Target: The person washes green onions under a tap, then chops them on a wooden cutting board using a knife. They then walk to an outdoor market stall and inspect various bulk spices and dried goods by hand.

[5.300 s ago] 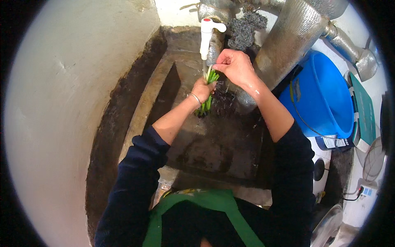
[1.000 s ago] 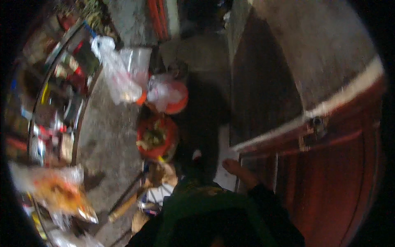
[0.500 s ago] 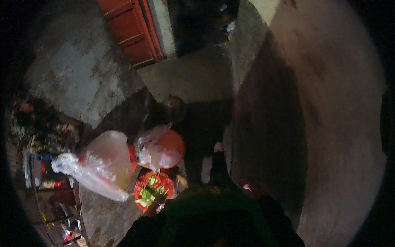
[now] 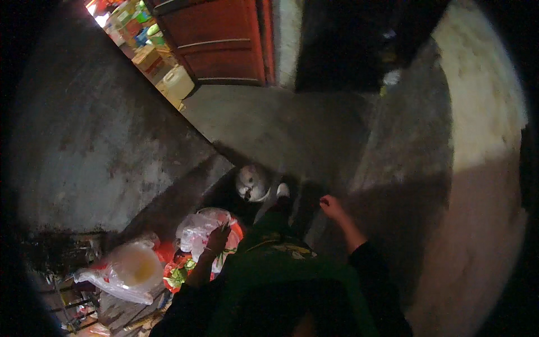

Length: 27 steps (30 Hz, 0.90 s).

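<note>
Head view shows one crumpled plastic bag (image 4: 193, 231) over a red basin (image 4: 238, 229), long axis unclear, beneath the left hand (image 4: 218, 238), whose grip I cannot tell. Well apart, the right hand (image 4: 332, 206) has curled fingers, contents unclear. The left forearm (image 4: 201, 269) partly blocks leafy greens (image 4: 178, 276) near a second, bulging bag (image 4: 137, 267).

In here, illumination is low. Bright light shows left of the door (image 4: 216, 42). A diagonal shadow crosses the right wall (image 4: 485, 106). Fisheye rim: black, edges bowed. Dark areas: detail lost.
</note>
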### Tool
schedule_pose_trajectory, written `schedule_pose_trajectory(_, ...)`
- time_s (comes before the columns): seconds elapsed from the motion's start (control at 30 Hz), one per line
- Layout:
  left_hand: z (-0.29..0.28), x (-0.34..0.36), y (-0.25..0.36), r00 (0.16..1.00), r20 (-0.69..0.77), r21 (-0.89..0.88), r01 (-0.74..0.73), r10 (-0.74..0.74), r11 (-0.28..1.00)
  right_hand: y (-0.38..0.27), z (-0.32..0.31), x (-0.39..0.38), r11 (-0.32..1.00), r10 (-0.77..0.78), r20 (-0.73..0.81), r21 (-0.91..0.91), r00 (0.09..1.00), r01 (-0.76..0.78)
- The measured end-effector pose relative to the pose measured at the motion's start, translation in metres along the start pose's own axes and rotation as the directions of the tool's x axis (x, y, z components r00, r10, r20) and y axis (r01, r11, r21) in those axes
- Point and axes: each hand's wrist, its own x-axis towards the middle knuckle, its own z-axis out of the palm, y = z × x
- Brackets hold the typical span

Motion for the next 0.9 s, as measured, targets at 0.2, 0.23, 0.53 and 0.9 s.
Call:
schedule_pose_trajectory(0.2, -0.063, 0.213, 0.079, 0.895, -0.445, -0.397, -0.165, -0.032, 0.903, 0.033, -0.053, 0.111, 0.953, 0.186, 0.191, -0.272, 0.964, -0.13)
schedule_pose_trajectory(0.23, -0.075, 0.247, 0.086, 0.909, -0.383, -0.545, -0.078, -0.165, 0.835, 0.032, -0.072, 0.115, 0.871, 0.233, 0.26, -0.483, 0.937, -0.082)
schedule_pose_trajectory(0.53, -0.212, 0.464, 0.162, 0.935, -0.152, -0.946, -0.044, -0.321, 0.32, -0.003, -0.163, 0.287, 0.856, 0.487, 0.184, -0.295, 0.854, -0.425)
schedule_pose_trajectory(0.9, -0.344, 0.617, 0.081, 0.611, -0.495, -0.867, -0.304, -0.618, 0.394, -0.034, -0.178, 0.652, 0.844, 0.333, 0.327, -0.522, 0.885, -0.124)
